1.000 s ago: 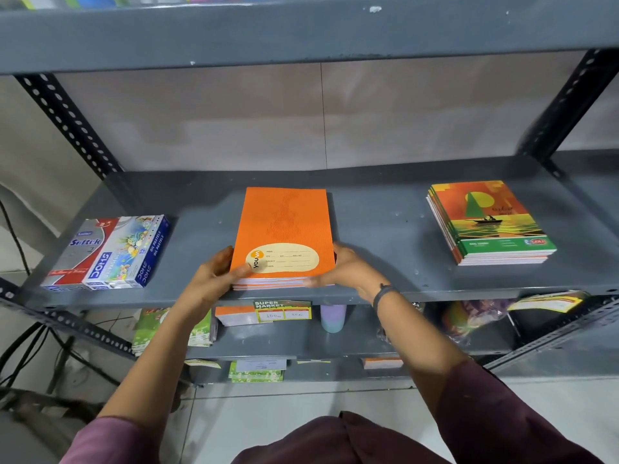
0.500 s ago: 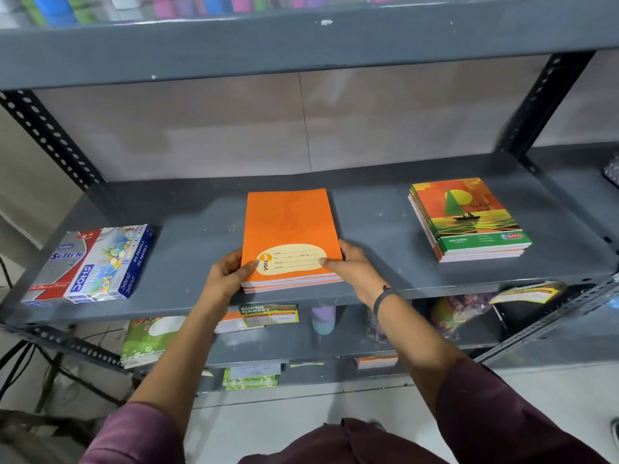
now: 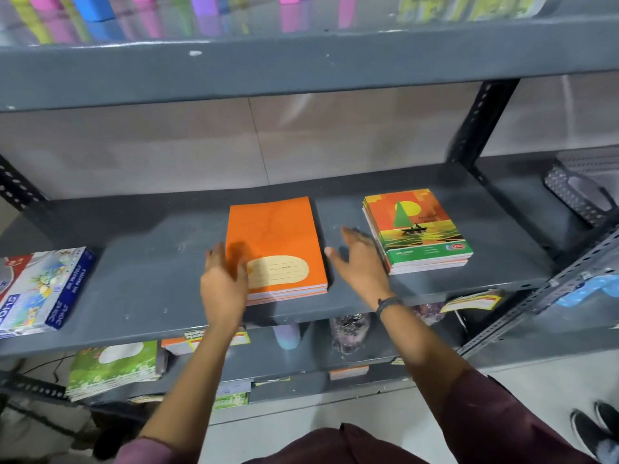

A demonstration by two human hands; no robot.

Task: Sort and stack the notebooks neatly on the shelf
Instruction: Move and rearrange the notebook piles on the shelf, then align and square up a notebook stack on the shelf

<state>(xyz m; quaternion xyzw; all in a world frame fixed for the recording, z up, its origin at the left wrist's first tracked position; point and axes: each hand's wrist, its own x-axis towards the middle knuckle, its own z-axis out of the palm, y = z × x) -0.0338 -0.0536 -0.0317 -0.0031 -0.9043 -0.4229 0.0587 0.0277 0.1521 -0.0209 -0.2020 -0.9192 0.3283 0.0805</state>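
A stack of orange notebooks (image 3: pixel 279 236) lies flat in the middle of the grey metal shelf (image 3: pixel 150 279). To its right sits a second stack with a sailboat cover (image 3: pixel 417 229). My left hand (image 3: pixel 222 283) is at the orange stack's left front corner, fingers spread, holding nothing. My right hand (image 3: pixel 358 262) hovers open between the two stacks, just off the orange stack's right edge.
A blue and white box (image 3: pixel 40 289) lies at the shelf's left end. A grey mesh basket (image 3: pixel 582 185) stands at the far right. The lower shelf holds green notebooks (image 3: pixel 114 370), a pale cup (image 3: pixel 288 336) and labels. Coloured items line the top shelf.
The orange stack has been pushed further back on the shelf. Both hands have let go of it and opened at its sides.
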